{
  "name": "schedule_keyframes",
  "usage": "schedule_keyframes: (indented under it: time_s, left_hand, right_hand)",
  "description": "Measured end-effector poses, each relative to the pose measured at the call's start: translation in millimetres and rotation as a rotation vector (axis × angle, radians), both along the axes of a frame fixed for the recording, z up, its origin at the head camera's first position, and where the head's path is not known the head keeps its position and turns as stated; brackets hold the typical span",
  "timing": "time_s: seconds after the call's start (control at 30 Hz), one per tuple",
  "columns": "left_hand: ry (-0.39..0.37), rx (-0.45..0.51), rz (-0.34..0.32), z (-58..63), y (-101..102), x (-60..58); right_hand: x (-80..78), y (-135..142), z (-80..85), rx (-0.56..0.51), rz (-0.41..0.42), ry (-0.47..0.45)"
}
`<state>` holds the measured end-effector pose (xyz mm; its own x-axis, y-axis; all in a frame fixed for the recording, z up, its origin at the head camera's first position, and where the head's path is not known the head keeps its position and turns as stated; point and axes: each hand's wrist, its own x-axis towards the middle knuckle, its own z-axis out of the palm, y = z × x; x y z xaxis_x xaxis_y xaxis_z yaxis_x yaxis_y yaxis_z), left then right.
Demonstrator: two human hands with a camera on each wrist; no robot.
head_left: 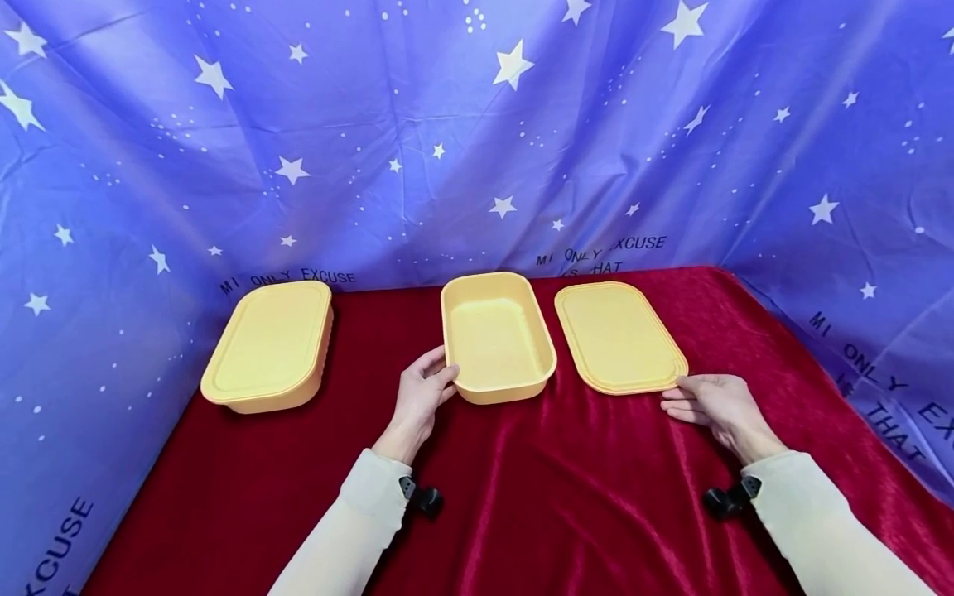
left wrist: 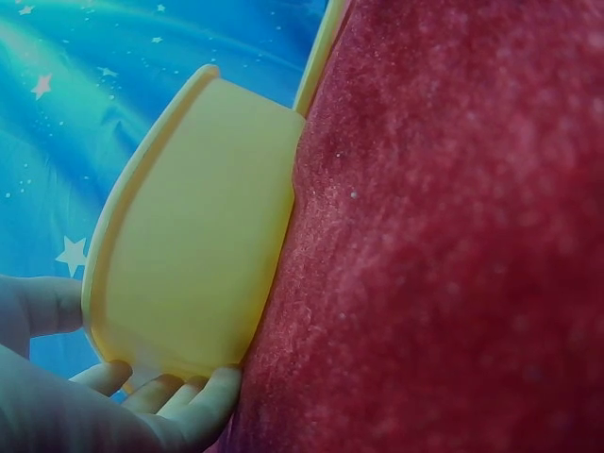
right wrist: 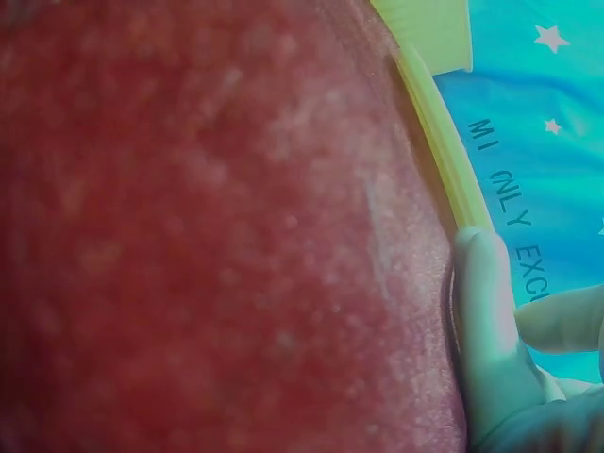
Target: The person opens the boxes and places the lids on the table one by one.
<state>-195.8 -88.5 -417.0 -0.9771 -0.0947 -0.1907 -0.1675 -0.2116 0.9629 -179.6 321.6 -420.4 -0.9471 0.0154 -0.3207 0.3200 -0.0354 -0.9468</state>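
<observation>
A rectangular yellow container (head_left: pixel 499 339) without a cover stands in the middle of the red cloth, its inside bare. My left hand (head_left: pixel 423 396) grips its near left corner, thumb at the rim and the other fingers against the outer wall. The left wrist view shows these fingers around the end of the container (left wrist: pixel 198 226). To its right a flat yellow lid (head_left: pixel 622 338) lies on the cloth. At the lid's near right corner, my right hand (head_left: pixel 719 410) pinches the edge, with the thumb on top. In the right wrist view a fingertip meets the lid's edge (right wrist: pixel 444 142).
Over on the left sits another yellow container with its lid on (head_left: pixel 272 343). Red velvet cloth (head_left: pixel 477 513) with some creases covers the table. A blue curtain with white stars (head_left: pixel 417 124) hangs behind and along both sides.
</observation>
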Motion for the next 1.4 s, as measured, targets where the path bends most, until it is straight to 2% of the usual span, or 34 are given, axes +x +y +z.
schedule_keyframes:
  time_s: [0.23,0.73,1.0,1.23,1.4]
  left_hand:
    - [-0.002,0.004,0.007,0.7,0.2,0.3]
    - [-0.007,-0.018,-0.002,1.1,0.8,2.4]
    - [-0.009,-0.019,0.002,1.6,0.6,2.7]
    - [-0.001,-0.014,-0.003,0.4,0.1,1.4]
    - [-0.005,-0.008,-0.003,0.2,0.9,1.7]
  right_hand:
    - [-0.8,0.2,-0.3,0.053,0.004,-0.016]
    - [-1.0,2.8,-1.1,0.054,0.012,-0.05]
    - [1.1,2.7,-1.5,0.068,-0.019,-0.026]
    - [1.9,2.7,-2.6,0.02,-0.062,0.016]
    - [2.1,1.0,-0.8,0.053,-0.093,0.042]
